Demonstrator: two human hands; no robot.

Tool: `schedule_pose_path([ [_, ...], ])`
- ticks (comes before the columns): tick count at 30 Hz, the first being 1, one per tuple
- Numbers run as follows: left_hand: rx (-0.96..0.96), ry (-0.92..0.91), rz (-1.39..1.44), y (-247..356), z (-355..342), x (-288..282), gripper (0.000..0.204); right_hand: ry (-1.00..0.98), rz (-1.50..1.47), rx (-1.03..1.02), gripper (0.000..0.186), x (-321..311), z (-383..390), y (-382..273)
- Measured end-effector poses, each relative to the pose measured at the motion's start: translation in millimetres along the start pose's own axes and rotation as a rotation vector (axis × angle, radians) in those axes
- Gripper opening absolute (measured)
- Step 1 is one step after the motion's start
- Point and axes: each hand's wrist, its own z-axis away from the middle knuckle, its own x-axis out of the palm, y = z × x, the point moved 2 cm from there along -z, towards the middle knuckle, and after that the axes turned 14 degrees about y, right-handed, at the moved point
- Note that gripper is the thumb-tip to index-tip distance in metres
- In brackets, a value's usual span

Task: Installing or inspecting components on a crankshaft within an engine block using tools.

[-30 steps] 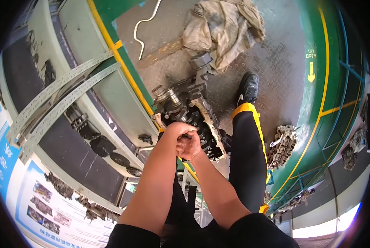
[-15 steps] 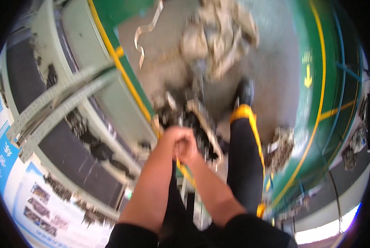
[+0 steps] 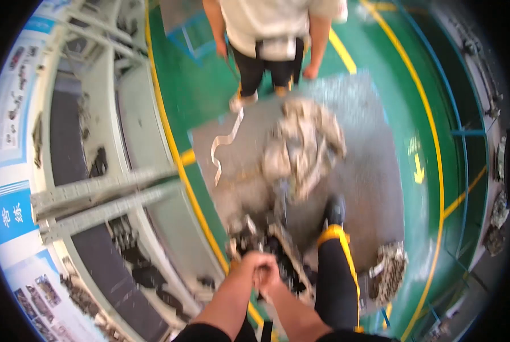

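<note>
My left hand [image 3: 258, 261] and my right hand [image 3: 268, 279] are pressed together, fingers curled in. Whatever they grip, if anything, is hidden between them. Just beyond them on the floor sits a dark, greasy machine part [image 3: 288, 263] with a pale metal rim; whether my hands touch it I cannot tell. Farther off lies a crumpled beige cloth [image 3: 309, 142]. To its left, a wavy pale strip [image 3: 225, 139] is stretched over the grey floor patch [image 3: 363, 125].
Metal shelving [image 3: 146, 125] holding dark parts runs along the left. A rough metal part [image 3: 389, 270] lies right of my black-trousered leg [image 3: 336, 279]. Another person [image 3: 275, 28] in a white top stands at the far edge of the floor patch. Blue rails [image 3: 464, 134] line the right.
The view has tilted upward, so the floor things appear lower and the other person has come into sight. My hands are still together beside the machine part.
</note>
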Motion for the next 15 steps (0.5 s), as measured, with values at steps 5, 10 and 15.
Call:
schedule_pose_path([
  [5, 0.302, 0.008, -0.164, -11.8, -37.8, -8.4, 0.052, -0.137, -0.113, 0.147, 0.027, 4.8, -7.1, -3.5],
  [10, 0.192, 0.041, -0.174, -8.8, -33.1, 10.4, 0.056, -0.202, -0.162, 0.189, 0.046, -41.8, -35.0, 1.8],
  [15, 0.046, 0.056, -0.135, -21.2, -48.8, -5.8, 0.062, -0.032, -0.125, 0.133, 0.039, 4.8, -6.2, 5.3],
])
